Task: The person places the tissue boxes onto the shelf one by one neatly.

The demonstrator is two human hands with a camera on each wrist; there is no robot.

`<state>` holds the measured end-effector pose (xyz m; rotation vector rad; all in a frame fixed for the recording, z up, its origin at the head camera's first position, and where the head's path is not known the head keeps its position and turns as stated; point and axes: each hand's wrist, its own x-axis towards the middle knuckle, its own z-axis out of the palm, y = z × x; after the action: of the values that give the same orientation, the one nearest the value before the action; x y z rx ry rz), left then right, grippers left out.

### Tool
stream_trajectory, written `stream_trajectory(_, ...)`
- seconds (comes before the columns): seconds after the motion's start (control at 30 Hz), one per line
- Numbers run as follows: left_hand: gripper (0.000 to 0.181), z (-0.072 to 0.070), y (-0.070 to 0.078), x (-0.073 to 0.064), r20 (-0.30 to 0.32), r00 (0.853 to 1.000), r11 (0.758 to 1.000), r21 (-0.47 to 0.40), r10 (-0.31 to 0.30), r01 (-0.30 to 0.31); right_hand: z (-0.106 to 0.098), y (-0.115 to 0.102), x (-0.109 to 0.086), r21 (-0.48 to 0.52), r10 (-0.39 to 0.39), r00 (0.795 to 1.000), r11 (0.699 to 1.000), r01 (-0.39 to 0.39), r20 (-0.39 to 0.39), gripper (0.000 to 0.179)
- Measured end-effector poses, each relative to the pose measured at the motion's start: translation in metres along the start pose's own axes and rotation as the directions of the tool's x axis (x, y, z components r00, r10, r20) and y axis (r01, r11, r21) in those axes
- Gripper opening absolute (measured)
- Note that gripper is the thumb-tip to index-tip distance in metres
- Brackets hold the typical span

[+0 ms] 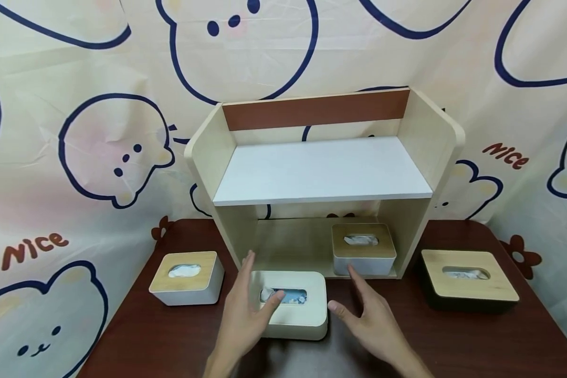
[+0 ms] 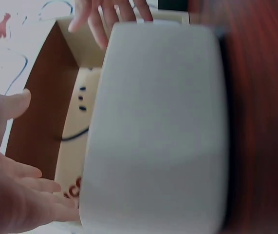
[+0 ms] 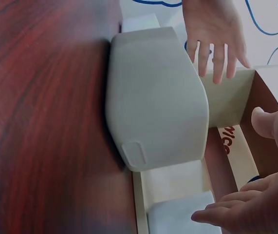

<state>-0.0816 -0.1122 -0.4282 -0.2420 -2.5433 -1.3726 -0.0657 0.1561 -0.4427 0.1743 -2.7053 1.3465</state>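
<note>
A white tissue box (image 1: 290, 320) with an oval slot showing blue-patterned packaging stands on the table in front of the shelf unit. At its left side is my left hand (image 1: 242, 317), fingers extended, the thumb overlapping the lid in the head view. My right hand (image 1: 371, 321) is at the box's right side, fingers spread and thumb pointing toward its edge. In the left wrist view, the left hand (image 2: 19, 180) has straight, relaxed fingers beside the white box (image 2: 156, 131). The right wrist view shows the right hand (image 3: 255, 195) with nothing in its grasp.
A two-level shelf unit (image 1: 321, 170) stands behind, with a wood-lidded tissue box (image 1: 365, 265) on its lower level at right. Another wood-lidded tissue box (image 1: 189, 281) sits at left, and a dark-based one (image 1: 470, 275) at right, on the dark wooden table (image 1: 501, 346).
</note>
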Motion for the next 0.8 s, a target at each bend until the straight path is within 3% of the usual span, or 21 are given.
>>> stream_trajectory(0.13,0.102,-0.012,-0.013,-0.006,-0.006,0.999,0.999,0.043,-0.031,0.032,0.008,0.0,0.0,0.039,0.042,0.997,0.998,-0.045,0.072,0.1)
stream_trajectory(0.23,0.108,-0.017,-0.022,-0.009,0.017,0.999,0.997,0.064,-0.044,0.043,0.014,0.001,-0.001,0.063,0.078,0.989,0.994,-0.087,0.128,0.106)
stream_trajectory(0.5,0.122,-0.025,-0.046,-0.014,0.096,0.99,0.993,0.064,-0.101,0.095,0.03,0.004,-0.002,0.078,0.082,0.977,0.992,-0.099,0.196,0.116)
stream_trajectory(0.6,0.127,-0.028,-0.051,-0.014,0.157,0.977,0.987,0.09,-0.143,0.13,0.037,0.005,-0.003,0.071,0.084,0.976,0.992,-0.1,0.2,0.119)
stream_trajectory(0.8,0.133,-0.028,-0.055,-0.013,0.273,0.934,0.971,0.12,-0.232,0.206,0.048,0.008,-0.006,0.082,0.056,0.98,0.994,-0.073,0.192,0.118)
